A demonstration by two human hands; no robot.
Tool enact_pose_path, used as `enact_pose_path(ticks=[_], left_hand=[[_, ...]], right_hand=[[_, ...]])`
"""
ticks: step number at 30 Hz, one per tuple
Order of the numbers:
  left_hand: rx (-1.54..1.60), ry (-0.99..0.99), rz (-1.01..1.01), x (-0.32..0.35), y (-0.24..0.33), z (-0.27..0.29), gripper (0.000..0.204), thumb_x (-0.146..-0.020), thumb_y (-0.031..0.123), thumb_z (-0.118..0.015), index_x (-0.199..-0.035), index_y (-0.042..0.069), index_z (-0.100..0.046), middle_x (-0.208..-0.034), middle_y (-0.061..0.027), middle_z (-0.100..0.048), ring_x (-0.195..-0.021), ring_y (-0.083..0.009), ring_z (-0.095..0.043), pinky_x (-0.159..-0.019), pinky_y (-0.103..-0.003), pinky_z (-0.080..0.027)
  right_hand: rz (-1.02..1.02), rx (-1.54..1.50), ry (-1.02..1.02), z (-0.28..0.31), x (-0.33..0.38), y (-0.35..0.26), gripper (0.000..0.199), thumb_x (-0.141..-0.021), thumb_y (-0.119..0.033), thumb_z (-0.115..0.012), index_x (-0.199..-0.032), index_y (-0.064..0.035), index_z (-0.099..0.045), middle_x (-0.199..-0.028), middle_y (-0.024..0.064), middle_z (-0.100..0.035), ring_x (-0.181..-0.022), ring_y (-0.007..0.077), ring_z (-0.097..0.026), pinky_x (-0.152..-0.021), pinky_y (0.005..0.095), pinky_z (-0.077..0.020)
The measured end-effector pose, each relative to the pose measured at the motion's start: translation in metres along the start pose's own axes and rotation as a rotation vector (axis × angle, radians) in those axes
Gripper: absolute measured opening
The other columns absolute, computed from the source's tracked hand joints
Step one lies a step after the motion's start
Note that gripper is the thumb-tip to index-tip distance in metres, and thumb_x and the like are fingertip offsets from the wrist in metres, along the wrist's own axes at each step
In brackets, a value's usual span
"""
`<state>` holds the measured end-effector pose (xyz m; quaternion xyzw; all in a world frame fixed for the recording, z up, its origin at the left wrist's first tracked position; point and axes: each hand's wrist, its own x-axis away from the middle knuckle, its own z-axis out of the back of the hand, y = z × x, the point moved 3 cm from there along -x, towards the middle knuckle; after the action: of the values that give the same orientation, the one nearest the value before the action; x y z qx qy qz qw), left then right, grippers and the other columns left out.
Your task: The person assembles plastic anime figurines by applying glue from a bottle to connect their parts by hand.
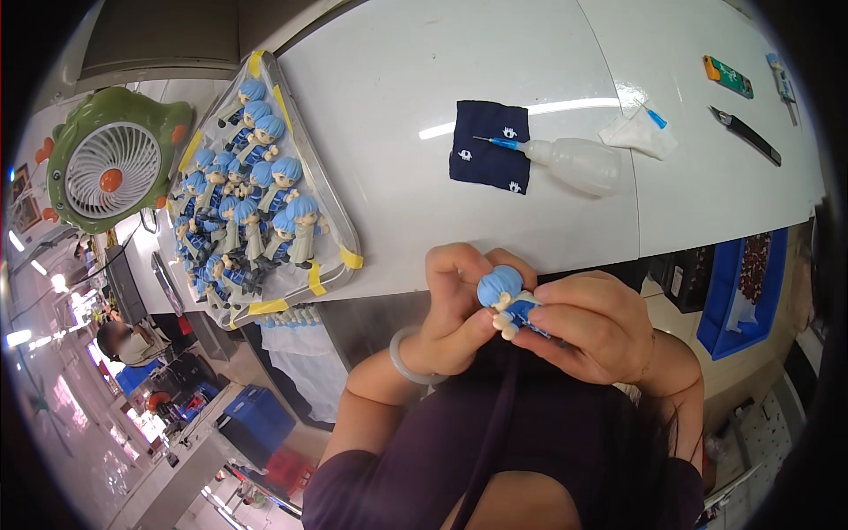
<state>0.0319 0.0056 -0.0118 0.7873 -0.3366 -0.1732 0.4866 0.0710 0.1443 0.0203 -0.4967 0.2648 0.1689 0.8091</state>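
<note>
Close to my chest, at the table's near edge, both hands hold one small blue-haired figurine (500,287) in a blue and white outfit. My left hand (464,309) grips it around the head, thumb and fingers closed. The fingers of my right hand (592,325) pinch its body from the other side and hide part of it. Beyond the hands, a translucent squeeze bottle (579,166) with a blue needle tip lies on its side. Its tip rests on a dark blue cloth (477,168) with small white elephants.
To the left, a tray (340,221) edged with yellow tape holds many similar figurines. A green fan (110,159) stands beyond it. On the right lie a white tissue (638,132), a black craft knife (749,138) and a green box (728,77). A blue bin (720,314) sits lower right.
</note>
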Motion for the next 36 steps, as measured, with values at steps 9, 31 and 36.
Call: enact_pose_path(ticks=[9,31,36], left_hand=[[-0.11,-0.128,0.227,-0.005,0.016,0.01,0.054,-0.087,0.051,-0.031,-0.105,0.001,-0.043,-0.087,-0.006,-0.049,-0.071,-0.0088,-0.045,-0.062,-0.019,-0.037],[-0.357,-0.067,0.285,-0.008,0.018,0.007,0.055,-0.087,0.05,-0.032,-0.095,-0.002,-0.049,-0.083,-0.0069,-0.054,-0.074,-0.0124,-0.05,-0.067,-0.023,-0.039],[-0.368,-0.041,0.278,-0.006,0.017,0.007,0.058,-0.086,0.053,-0.032,-0.092,-0.002,-0.049,-0.08,-0.007,-0.054,-0.07,-0.012,-0.05,-0.063,-0.023,-0.039]], right_hand=[[0.087,-0.057,0.013,0.002,-0.003,-0.005,0.018,-0.067,-0.004,-0.065,-0.082,0.0015,-0.057,-0.08,0.013,-0.059,-0.058,0.0186,-0.058,-0.048,0.0239,-0.0495],[0.019,-0.06,-0.002,-0.001,-0.005,-0.006,0.02,-0.066,-0.007,-0.068,-0.08,0.0024,-0.057,-0.079,0.0122,-0.059,-0.056,0.0169,-0.058,-0.046,0.023,-0.0495],[-0.002,-0.071,-0.02,0.0,-0.005,-0.006,0.023,-0.066,-0.008,-0.069,-0.083,0.0016,-0.057,-0.079,0.0121,-0.059,-0.057,0.0173,-0.059,-0.046,0.023,-0.0497]])
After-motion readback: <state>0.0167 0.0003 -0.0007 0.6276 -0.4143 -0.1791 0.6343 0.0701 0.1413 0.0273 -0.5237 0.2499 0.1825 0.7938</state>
